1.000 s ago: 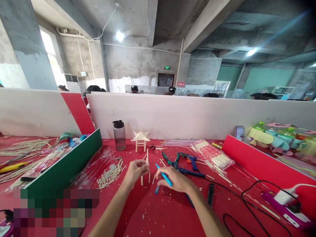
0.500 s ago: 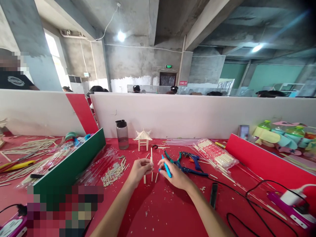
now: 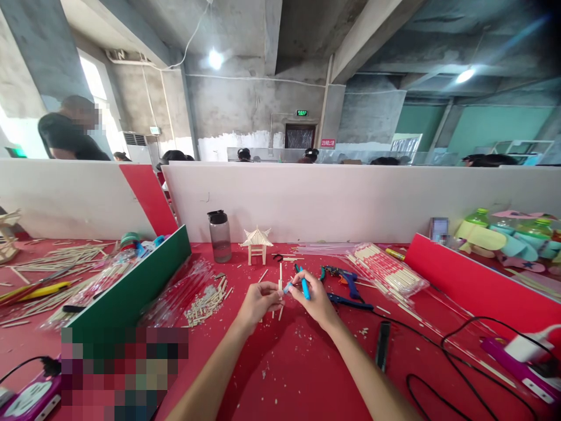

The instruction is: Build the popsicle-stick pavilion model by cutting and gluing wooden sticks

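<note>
My left hand (image 3: 261, 303) pinches a thin wooden stick (image 3: 281, 275), held upright over the red table (image 3: 280, 374). Close on its right, my right hand (image 3: 312, 299) has its fingers closed around a bright blue pen-like tool (image 3: 305, 285). A small light-blue piece (image 3: 287, 287) shows between the two hands, at the right fingertips beside the stick. Behind the hands stands a little wooden pavilion model (image 3: 257, 245). More sticks lie partly hidden under my left hand.
A bottle (image 3: 220, 237) stands behind a pile of short stick pieces (image 3: 209, 304). On the right are a glue gun (image 3: 346, 280), a black cutter (image 3: 382, 346), packed sticks (image 3: 388, 270) and black cables (image 3: 442, 351). A green divider (image 3: 131, 280) borders the left, a red one (image 3: 477, 280) the right.
Both hands have shifted slightly right in the picture, and the right fingers are closer to the stick. At the back left, a person has moved right and leans forward.
</note>
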`<state>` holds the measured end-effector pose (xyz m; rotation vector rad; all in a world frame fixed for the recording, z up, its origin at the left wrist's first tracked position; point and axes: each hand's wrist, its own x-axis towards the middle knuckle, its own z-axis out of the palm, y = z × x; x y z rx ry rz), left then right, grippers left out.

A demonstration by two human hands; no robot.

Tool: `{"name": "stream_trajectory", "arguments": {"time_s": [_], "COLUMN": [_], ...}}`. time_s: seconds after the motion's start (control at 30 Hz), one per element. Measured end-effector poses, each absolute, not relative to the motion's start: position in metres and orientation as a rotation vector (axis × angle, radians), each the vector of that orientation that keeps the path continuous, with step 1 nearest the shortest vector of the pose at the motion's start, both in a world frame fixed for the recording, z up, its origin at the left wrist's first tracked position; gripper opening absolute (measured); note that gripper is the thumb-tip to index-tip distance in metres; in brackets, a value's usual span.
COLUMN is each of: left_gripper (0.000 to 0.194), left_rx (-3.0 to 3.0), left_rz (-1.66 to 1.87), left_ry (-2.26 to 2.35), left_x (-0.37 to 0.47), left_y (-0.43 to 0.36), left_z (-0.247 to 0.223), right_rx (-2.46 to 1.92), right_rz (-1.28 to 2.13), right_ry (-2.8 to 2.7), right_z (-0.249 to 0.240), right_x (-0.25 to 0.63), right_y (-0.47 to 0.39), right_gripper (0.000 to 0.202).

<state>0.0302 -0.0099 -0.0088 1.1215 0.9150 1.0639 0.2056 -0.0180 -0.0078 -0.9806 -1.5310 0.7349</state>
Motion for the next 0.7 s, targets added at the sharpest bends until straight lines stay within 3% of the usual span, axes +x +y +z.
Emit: {"name": "stream_trajectory", "arguments": {"time_s": [0.3, 0.7], "left_gripper": [0.045, 0.041], "left_rx": [1.117, 1.12], "left_rz": [1.101, 1.106], "left_ry": [0.913, 0.892], "left_x": [0.0317, 0.0282], "left_y": [-0.0082, -0.006], "left_z": [-0.0112, -0.0139], "right_rx": [-0.928, -1.013], "right_rz": [0.895, 0.76], "right_ry": [-1.426, -1.604], "right_z": [-0.0083, -0.0104], "right_x": [0.2023, 0.2102], "right_y": [-0.0186, -0.0161], "right_gripper": [0.024, 0.014]}}
